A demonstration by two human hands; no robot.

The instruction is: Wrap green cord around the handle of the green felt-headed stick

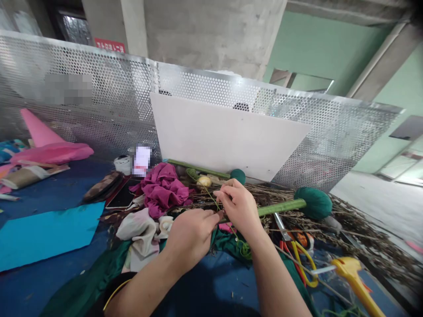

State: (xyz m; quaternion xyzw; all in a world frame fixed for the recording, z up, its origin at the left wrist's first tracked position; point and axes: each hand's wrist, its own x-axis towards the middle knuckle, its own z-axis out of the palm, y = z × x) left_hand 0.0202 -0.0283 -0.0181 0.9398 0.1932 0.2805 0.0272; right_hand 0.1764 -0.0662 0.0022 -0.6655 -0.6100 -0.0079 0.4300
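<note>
In the head view, my left hand (194, 235) is closed, its thumb and fingertips pinching the near end of a green-wrapped stem (280, 207). That stem runs to the right under my right hand and ends in a dark green, cloth-like ball (313, 203). My right hand (238, 207) is closed in a pinch just above the stem, at a thin green string (211, 197); its fingers partly hide the exact grip. A loose tangle of green yarn (244, 250) hangs below the hands. Behind them lie a pale yellow ball (204, 181) and a second green stem (198, 167).
Dried stalks (363, 237) spread to the right. Yellow-handled scissors (302, 264) and a yellow glue gun (353, 273) lie front right. Magenta cloth (167, 189), a pouch (102, 187) and a blue sheet (49, 235) are left. A white board (228, 136) leans on a perforated screen (205, 83).
</note>
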